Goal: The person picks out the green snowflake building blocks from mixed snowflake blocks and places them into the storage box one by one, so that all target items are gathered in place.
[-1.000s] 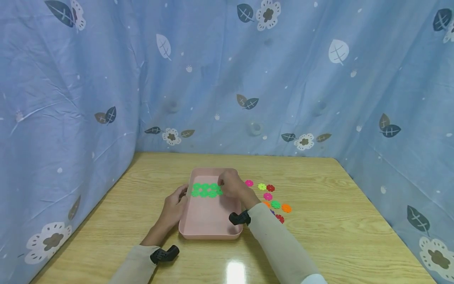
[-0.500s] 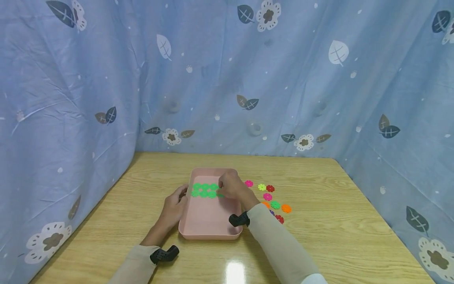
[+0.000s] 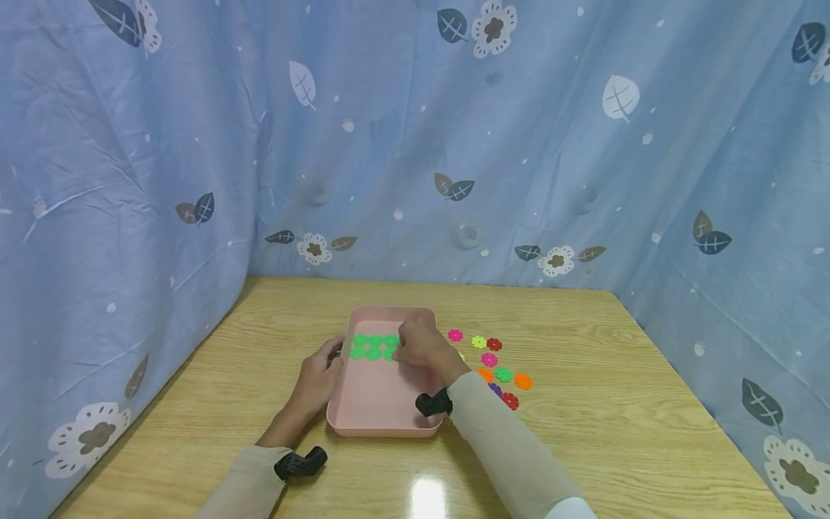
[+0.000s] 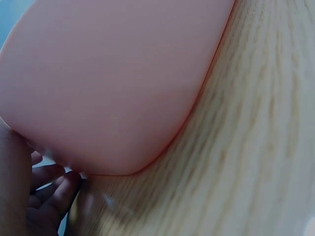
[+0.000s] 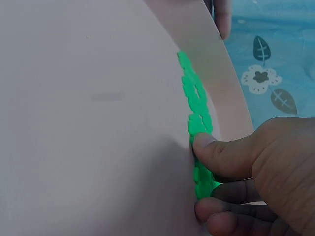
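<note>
A pink tray [image 3: 382, 404] lies on the wooden table. Its left wall is gripped by my left hand [image 3: 318, 376], whose curled fingers [image 4: 54, 189] show outside the wall in the left wrist view. Inside, flat green flower-shaped discs [image 3: 374, 346] sit edge to edge in two rows across the upper part. My right hand [image 3: 426, 342] is over the right end of these rows. Seen from the right wrist, its thumb and fingers pinch a green snowflake disc [image 5: 202, 184] at the near end. Part of the rows is hidden behind that hand.
Loose snowflake discs lie right of the tray: pink [image 3: 456, 335], yellow [image 3: 478, 342], red [image 3: 495, 344], green [image 3: 503, 375], orange [image 3: 523, 381] and purple [image 3: 495, 389]. A blue patterned curtain [image 3: 415, 144] hangs behind the table [image 3: 583, 432].
My right hand has shifted slightly left and down over the green discs, covering more of the lower row's right end. The left hand and tray have stayed in place.
</note>
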The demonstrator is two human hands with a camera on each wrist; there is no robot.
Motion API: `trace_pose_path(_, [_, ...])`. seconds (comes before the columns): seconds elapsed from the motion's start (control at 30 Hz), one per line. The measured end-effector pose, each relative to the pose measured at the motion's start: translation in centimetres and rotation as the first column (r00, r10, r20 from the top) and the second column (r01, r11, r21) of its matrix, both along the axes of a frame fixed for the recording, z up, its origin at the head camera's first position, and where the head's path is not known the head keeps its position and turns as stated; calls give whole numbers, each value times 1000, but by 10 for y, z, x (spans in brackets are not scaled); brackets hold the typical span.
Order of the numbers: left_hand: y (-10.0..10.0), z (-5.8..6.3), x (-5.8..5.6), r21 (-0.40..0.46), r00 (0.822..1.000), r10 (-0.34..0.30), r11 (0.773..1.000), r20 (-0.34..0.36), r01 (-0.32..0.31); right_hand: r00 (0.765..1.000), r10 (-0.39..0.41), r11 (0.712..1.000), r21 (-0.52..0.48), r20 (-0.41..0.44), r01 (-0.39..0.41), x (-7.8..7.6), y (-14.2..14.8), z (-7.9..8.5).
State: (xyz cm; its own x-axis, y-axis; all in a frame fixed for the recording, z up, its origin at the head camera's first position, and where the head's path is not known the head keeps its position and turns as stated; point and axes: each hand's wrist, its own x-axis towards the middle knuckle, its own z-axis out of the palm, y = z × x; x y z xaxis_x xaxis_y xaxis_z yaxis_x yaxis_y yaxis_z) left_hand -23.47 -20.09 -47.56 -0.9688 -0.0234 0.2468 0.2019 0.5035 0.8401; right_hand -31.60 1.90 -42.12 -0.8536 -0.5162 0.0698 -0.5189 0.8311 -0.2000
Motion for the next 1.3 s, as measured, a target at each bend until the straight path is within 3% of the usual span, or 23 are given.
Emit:
trace_pose_path(0.17, [1,1,1,1,1000,4,1000,6,-4,1000,0,999,-41,27,1,0,1,-2])
trace_pose_path(0.37, [1,1,1,0,1000,6,1000,7,-6,996,60,998,-7,-62,-61,-3,5,-1])
trace_pose_path(0.47, [1,2,1,1,1000,3,1000,6,-3,998,64,993,-98,0,-64,-4,9,1])
trace_pose_path(0.6, [1,2,1,-1,1000,4,1000,-1,-4,990,68,957,-287,123,-30,-4,15,5])
trace_pose_path(0.87, [0,-2,1,7,1000,9,1000,4,-9,973,89,898,-441,212,14,2,28,21])
trace_pose_path(1.07, [-1,-3,3,14,1000,21,1000,9,-21,980,95,881,-473,177,0,5,43,35])
trace_pose_path(1.3, [0,-2,0,7,1000,6,1000,-4,-6,987,52,868,-495,154,31,10,75,34])
